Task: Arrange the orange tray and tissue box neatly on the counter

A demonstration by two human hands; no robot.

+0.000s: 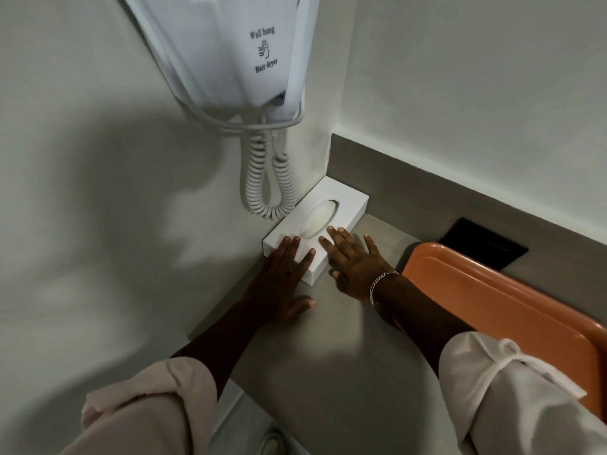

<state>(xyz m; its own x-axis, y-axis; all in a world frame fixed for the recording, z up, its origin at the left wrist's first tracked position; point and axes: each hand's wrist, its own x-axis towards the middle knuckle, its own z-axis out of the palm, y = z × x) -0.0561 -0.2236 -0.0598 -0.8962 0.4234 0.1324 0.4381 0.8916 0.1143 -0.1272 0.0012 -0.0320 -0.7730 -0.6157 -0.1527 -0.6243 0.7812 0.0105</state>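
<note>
A white tissue box with an oval opening lies on the grey counter, pushed into the corner against the left wall. My left hand rests flat on the box's near end, fingers spread, thumb on the counter. My right hand, with a silver bracelet at the wrist, lies flat with fingertips on the box's right edge and palm on the counter beside it. Neither hand grips anything. The orange tray lies on the counter to the right, partly covered by my right sleeve.
A white wall-hung hair dryer with a coiled cord hangs on the left wall just above the box. A black rectangular panel sits behind the tray near the back wall. The counter's front edge runs at the lower left.
</note>
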